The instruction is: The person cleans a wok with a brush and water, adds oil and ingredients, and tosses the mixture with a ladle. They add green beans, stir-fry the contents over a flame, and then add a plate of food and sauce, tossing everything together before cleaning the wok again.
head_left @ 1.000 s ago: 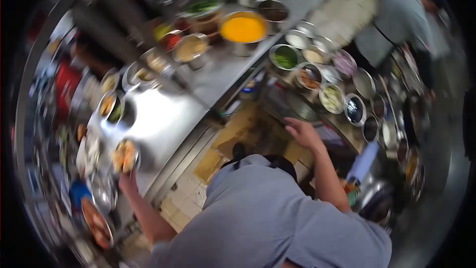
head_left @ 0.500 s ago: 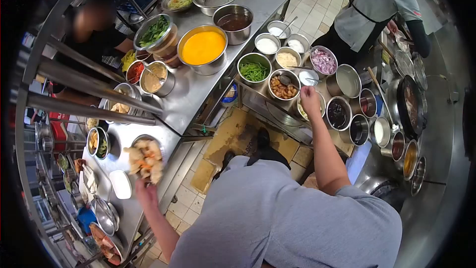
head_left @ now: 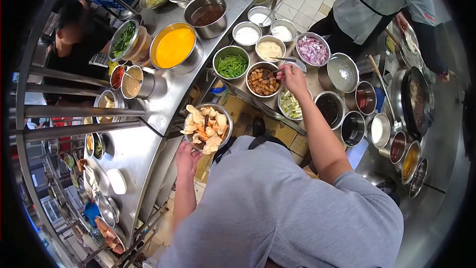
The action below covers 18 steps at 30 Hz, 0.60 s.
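Observation:
My left hand (head_left: 187, 161) grips the rim of a metal bowl (head_left: 229, 121) from below left. Pale battered pieces and orange strips (head_left: 206, 128) fill that bowl, which is over the gap between the counters. My right hand (head_left: 293, 78) is at the right rim of a metal pot of browned chunks (head_left: 264, 80), fingers pinched together. What those fingers hold is too small to make out. Just below this hand, a pot of pale green cut vegetables (head_left: 290, 103) is partly covered by my forearm. A bowl with a spoon (head_left: 282, 59) is partly hidden behind the hand.
Around my right hand stand pots of chopped greens (head_left: 232, 65), chopped purple onion (head_left: 312, 50) and dark sauce (head_left: 329, 109). A pot of orange liquid (head_left: 173, 47) is on the left counter (head_left: 173, 84). A co-worker (head_left: 369, 10) stands by the wok (head_left: 415, 101) at right; another person is behind the rack.
My left hand has carried the bowl rightward from above the left counter to near my body. My right hand has moved left to the browned chunks. The view has shifted.

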Each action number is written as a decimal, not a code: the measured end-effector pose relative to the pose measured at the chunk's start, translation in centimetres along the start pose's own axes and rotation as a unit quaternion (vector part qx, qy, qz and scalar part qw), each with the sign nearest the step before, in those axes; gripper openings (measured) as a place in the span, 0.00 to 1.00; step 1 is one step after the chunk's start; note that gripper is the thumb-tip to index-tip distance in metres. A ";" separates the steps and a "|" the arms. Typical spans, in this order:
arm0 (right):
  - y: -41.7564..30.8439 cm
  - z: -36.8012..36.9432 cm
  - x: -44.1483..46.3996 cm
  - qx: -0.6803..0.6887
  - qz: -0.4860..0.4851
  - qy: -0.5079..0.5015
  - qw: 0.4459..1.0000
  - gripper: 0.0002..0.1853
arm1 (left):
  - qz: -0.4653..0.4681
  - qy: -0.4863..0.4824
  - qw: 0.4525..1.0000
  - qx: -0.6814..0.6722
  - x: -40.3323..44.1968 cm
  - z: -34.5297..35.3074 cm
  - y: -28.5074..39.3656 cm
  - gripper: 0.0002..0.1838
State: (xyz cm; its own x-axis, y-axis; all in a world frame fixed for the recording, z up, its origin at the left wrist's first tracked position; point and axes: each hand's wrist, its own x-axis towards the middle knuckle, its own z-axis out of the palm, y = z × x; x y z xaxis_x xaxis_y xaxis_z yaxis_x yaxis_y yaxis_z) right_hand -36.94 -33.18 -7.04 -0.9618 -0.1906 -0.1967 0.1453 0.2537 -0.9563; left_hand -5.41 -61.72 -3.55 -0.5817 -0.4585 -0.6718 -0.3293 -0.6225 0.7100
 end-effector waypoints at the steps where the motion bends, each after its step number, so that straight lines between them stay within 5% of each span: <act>1: -0.2 -0.1 -0.2 0.017 -0.006 0.002 1.000 0.16 | -0.006 0.000 1.000 0.006 0.3 0.5 0.3 0.03; 12: 0.1 0.1 -2.4 0.066 0.026 -0.073 0.995 0.17 | 0.053 0.020 0.997 0.062 4.6 5.0 1.0 0.05; 14: 0.7 0.0 -3.3 0.158 0.070 -0.058 0.983 0.17 | 0.059 0.007 0.997 0.058 5.6 5.0 0.4 0.04; 18: 1.1 -0.8 -4.7 0.060 0.015 -0.064 0.996 0.18 | 0.058 0.008 0.994 0.088 7.5 4.3 -1.2 0.02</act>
State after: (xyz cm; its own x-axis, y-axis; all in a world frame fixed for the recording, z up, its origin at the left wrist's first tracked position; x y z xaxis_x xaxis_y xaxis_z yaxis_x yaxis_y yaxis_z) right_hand -32.39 -31.28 -6.97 -0.9202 -0.3066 -0.2434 0.2067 0.1475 -0.9672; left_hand -12.56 -61.72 -8.57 -0.6122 -0.5316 -0.5854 -0.3866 -0.4446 0.8080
